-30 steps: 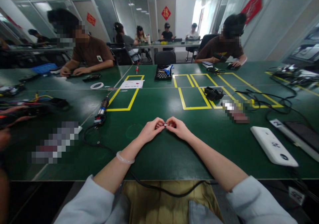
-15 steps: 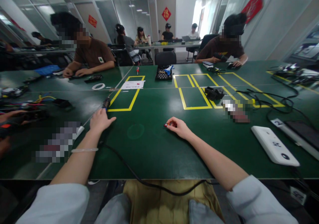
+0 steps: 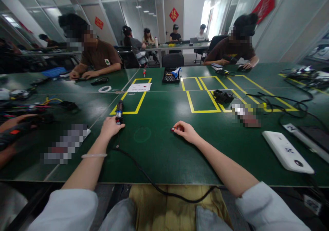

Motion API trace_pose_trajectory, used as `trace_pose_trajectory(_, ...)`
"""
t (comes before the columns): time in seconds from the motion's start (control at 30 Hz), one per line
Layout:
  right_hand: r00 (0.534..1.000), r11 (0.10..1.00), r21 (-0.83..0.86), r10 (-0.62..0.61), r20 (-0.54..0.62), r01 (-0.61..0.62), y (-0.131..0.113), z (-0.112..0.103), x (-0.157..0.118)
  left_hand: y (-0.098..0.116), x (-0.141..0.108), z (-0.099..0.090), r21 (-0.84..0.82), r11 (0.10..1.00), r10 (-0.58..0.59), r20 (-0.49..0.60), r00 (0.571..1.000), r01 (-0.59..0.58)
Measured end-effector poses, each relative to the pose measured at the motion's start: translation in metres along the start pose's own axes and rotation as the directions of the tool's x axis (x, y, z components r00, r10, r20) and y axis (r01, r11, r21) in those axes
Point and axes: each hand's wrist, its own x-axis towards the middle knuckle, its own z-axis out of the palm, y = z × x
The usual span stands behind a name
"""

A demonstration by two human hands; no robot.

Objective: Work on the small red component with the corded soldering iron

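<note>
At left centre, my left hand (image 3: 111, 125) is closed around a black cylindrical tool (image 3: 119, 109) with a silver and blue band, its far end pointing away from me. A black cable (image 3: 151, 184) runs from beside that wrist across the table and over its front edge. My right hand (image 3: 187, 131) rests on the green table (image 3: 154, 162) at the centre, fingertips pinched on a small red and dark piece (image 3: 172, 129). Fingers hide most of that piece, and its kind is too small to make out.
Yellow tape outlines (image 3: 205, 111) mark the table. A black tray (image 3: 171, 76) of small parts stands at the back. To the right lie a black part (image 3: 223, 97), cables and a white power bank (image 3: 288, 152). Another person's hand (image 3: 12, 125) holds a tool at far left.
My left hand has drawn the black tool to the right and slightly toward me, and more of it shows. My right hand stays in about the same place. The view has shifted slightly.
</note>
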Motion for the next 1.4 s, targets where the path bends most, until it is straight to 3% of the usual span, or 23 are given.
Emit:
trace_pose_trajectory(0.13, 1.000, 1.000, 0.006, -0.013, -0.012, 0.013, 0.000, 0.000, 0.000, 0.051, -0.018, 0.011, 0.053, 0.998, -0.027, -0.029, 0.999, 0.029)
trace_pose_trajectory(0.4, 1.000, 0.999, 0.036, -0.027, -0.011, 0.028, 0.001, 0.002, 0.000, 0.164, -0.057, 0.019, 0.012, 0.981, 0.194, 0.001, 0.981, -0.194)
trace_pose_trajectory(0.6, 0.995, 0.999, 0.016, -0.047, -0.086, 0.048, 0.006, 0.001, 0.002, 0.221, -0.072, 0.025, 0.029, 0.952, 0.303, 0.003, 0.953, -0.303)
trace_pose_trajectory(0.77, 0.988, 0.997, -0.031, -0.071, -0.138, 0.068, 0.010, 0.000, 0.003, 0.238, -0.080, 0.029, 0.003, 0.938, 0.346, 0.011, 0.938, -0.346)
trace_pose_trajectory(1.1, 0.981, 0.969, -0.200, -0.166, -0.102, 0.143, 0.013, 0.002, 0.004, 0.241, -0.089, 0.035, -0.020, 0.918, 0.396, -0.001, 0.918, -0.396)
trace_pose_trajectory(1.4, 0.986, 0.984, -0.128, -0.137, -0.099, 0.123, 0.001, -0.001, -0.001, 0.241, -0.092, 0.035, -0.031, 0.909, 0.414, -0.040, 0.909, -0.415)
